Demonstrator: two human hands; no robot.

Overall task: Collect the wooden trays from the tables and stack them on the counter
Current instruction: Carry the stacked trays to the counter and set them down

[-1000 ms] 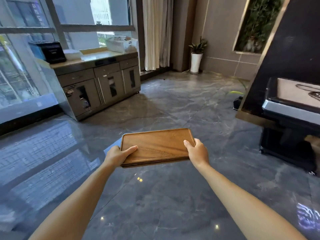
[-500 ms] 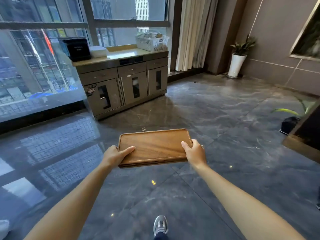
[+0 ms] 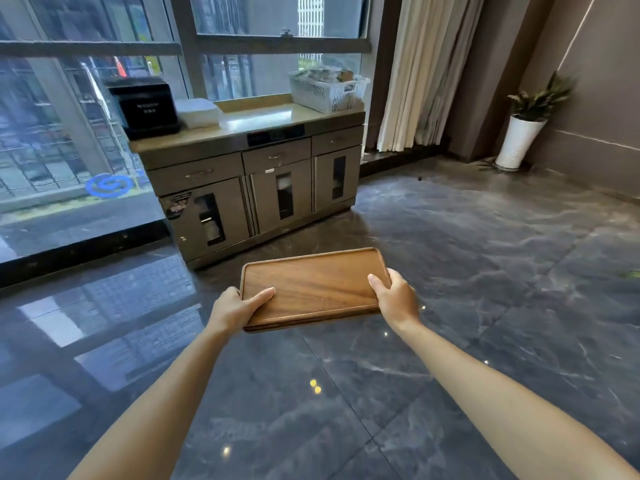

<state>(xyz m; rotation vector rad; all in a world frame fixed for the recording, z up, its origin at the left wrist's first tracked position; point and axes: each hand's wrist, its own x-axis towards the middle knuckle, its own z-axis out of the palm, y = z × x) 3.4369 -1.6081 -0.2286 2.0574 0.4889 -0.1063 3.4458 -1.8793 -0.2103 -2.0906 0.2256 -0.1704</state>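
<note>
I carry a flat stack of brown wooden trays (image 3: 313, 285) level in front of me, over the dark marble floor. My left hand (image 3: 235, 308) grips the stack's left end with the thumb on top. At the right end, my right hand (image 3: 394, 299) holds it the same way. Two tray edges show at the near side. Ahead stands the counter (image 3: 256, 121), a grey cabinet with a pale top under the window; the middle of its top is bare.
On the counter's left end sit a black box (image 3: 145, 105) and a white folded stack (image 3: 199, 112); a white basket (image 3: 329, 90) stands at its right end. A curtain (image 3: 419, 71) and a potted plant (image 3: 523, 133) are to the right. Open floor lies between me and the counter.
The view has swung left and forward, so the counter is now centred and much nearer. The dark furniture on the right has left the view. Both hands keep the same grip on the trays.
</note>
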